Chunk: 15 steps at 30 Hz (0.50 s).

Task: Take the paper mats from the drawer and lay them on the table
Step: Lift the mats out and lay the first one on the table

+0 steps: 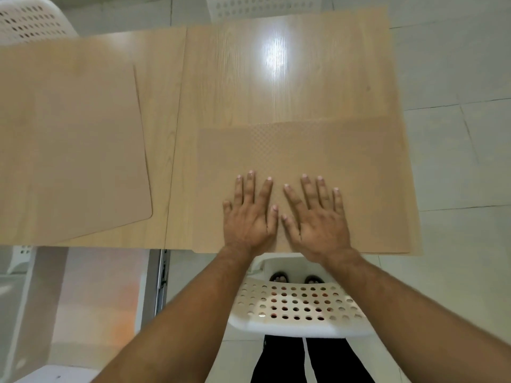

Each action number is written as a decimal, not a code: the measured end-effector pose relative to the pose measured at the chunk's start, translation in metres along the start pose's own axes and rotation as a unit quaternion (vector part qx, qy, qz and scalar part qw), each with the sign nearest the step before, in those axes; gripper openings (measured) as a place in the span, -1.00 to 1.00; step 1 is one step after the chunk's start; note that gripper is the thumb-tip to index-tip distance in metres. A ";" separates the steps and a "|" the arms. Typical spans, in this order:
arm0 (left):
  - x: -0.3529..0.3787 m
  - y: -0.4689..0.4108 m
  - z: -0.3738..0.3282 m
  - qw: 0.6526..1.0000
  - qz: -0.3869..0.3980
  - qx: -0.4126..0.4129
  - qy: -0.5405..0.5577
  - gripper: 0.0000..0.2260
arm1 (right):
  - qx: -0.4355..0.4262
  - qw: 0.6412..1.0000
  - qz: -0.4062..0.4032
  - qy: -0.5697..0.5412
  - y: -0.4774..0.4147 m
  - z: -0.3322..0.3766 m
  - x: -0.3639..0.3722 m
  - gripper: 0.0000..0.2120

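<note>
A tan paper mat [359, 167] with a fine checked texture lies flat at the near right of the wooden table [235, 78], its front edge level with the table's front edge. Both my hands rest palm-down on it, fingers spread, side by side near the front edge: my left hand [250, 217] and my right hand [315, 219], thumbs almost touching. Neither hand holds anything. A second tan mat [72, 150] with rounded corners lies flat on the left half of the table. The open drawer [110, 299] shows below the table's front edge at left.
A white perforated chair [298, 308] stands directly below my arms in front of the table. Two more white perforated chairs, one [30, 20] at far left and one [262, 5] at the far side. Pale tiled floor [456, 134] lies right of the table.
</note>
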<state>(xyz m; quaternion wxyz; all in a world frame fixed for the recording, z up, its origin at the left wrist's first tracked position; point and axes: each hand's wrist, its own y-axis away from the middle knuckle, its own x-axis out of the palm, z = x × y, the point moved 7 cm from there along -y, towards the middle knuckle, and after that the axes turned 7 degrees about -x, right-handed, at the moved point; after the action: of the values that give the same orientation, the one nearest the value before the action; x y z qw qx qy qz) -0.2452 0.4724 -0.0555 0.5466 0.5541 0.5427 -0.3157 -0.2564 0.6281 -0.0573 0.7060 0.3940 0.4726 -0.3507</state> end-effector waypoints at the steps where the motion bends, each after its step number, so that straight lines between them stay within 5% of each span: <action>1: -0.001 0.000 0.000 1.000 -0.002 0.001 0.000 -0.43 | 0.013 1.000 -0.003 0.000 0.002 -0.005 -0.002 -0.36; 8: -0.002 0.001 0.000 1.000 -0.008 0.001 -0.009 -0.41 | 0.131 0.991 -0.008 0.022 0.035 -0.100 -0.021 -0.28; 15: -0.004 -0.003 -0.002 1.000 -0.007 0.010 -0.017 -0.39 | 0.136 0.991 -0.006 0.021 0.038 -0.111 -0.023 -0.26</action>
<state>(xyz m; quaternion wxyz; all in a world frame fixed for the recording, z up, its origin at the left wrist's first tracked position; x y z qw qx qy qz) -0.2492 0.4731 -0.0522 0.5483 0.5502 0.5338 -0.3342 -0.2740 0.7468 -0.0538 0.6338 0.4904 0.4377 -0.4077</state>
